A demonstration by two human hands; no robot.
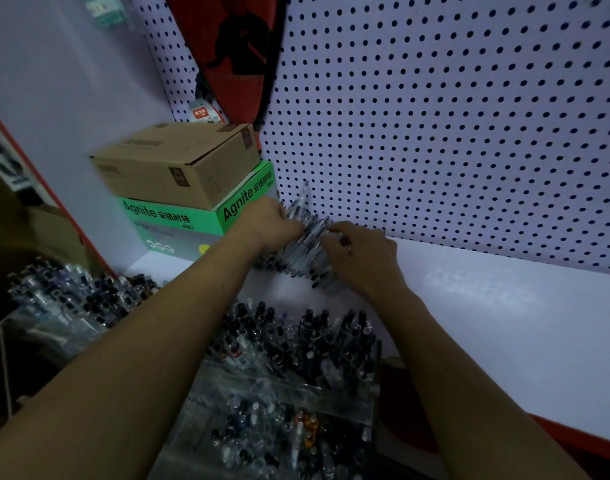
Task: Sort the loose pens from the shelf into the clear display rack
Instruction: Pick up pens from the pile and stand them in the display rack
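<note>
Loose pens (pixel 308 249): one heap on the white shelf (pixel 487 306) at the foot of the pegboard (pixel 435 116); number uncountable, the barrels blurred and partly covered by both hands. Left hand (pixel 267 221): lay on the heap's left side, fingers curled in among the pens; whether it gripped any could not be made out. Right hand (pixel 360 252): on the heap's right side, fingertips pinching at a pen. Clear display rack (pixel 296 386): one, below the shelf edge, tiers crowded with upright pens, lower part cut off by the frame. Boxes: two, stacked left of the heap, a brown carton (pixel 175 161) atop a green box (pixel 192 220).
</note>
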